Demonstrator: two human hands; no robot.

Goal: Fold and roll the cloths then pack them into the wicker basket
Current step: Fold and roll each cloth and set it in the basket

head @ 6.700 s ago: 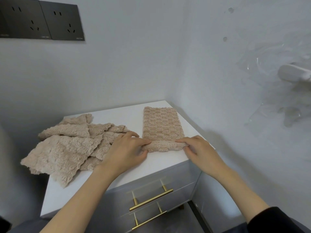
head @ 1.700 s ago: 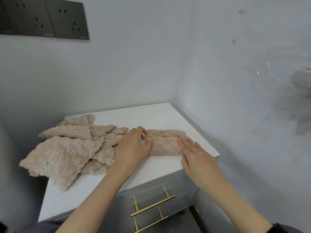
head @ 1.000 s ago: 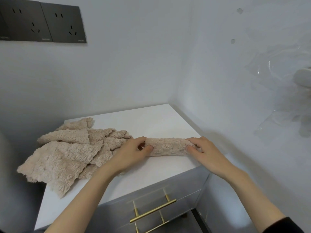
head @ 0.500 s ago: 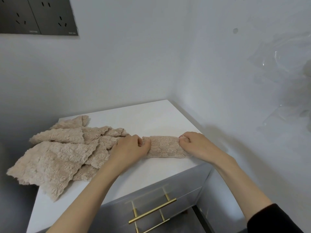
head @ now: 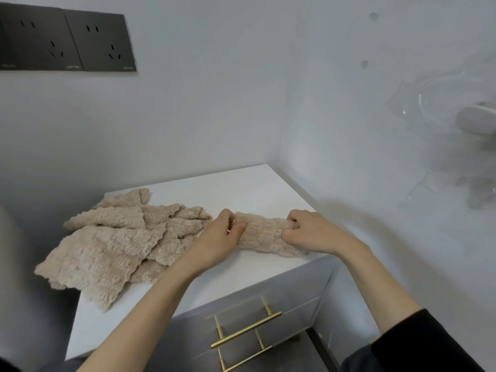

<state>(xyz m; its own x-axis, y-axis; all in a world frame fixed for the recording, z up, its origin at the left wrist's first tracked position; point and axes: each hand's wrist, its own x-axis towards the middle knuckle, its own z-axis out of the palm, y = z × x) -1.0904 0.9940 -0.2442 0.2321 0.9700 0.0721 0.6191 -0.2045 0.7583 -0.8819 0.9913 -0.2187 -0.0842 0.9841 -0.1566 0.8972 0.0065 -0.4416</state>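
Grips with the left hand (head: 217,238) the left end of a beige, fluffy rolled cloth (head: 264,234), fingers curled over its top, thumb tucked against its front. Grips with the right hand (head: 308,232) the right end likewise, knuckles bent, fingertips dug into the nap. Hands apart, one at each end, a stretch of bare roll between them. Back at 5 o'clock, a black sleeve (head: 429,342) on the right forearm; nothing on the left forearm. Nearest, at 6 o'clock: two slim brass bar handles (head: 245,328), one above the other, on grey drawer fronts (head: 295,296). Above these, a flat white cabinet top (head: 241,194), with the roll lying crosswise close to its front edge, toward the right corner, about 4 o'clock on the top. At 9 o'clock, just beside the left hand: a loose heap of beige fluffy cloths (head: 115,237), unfolded, overlapping, hanging over the left edge of the top; touching the left wrist or only behind it, cannot tell. Farther, at 12 o'clock: the bare back of the top meeting pale grey walls (head: 201,116) in a corner. At 10 o'clock, high up: two dark grey socket plates (head: 67,41) side by side. At 2 o'clock, on the right wall: a white rounded fixture (head: 477,124) amid clear film, blurred.
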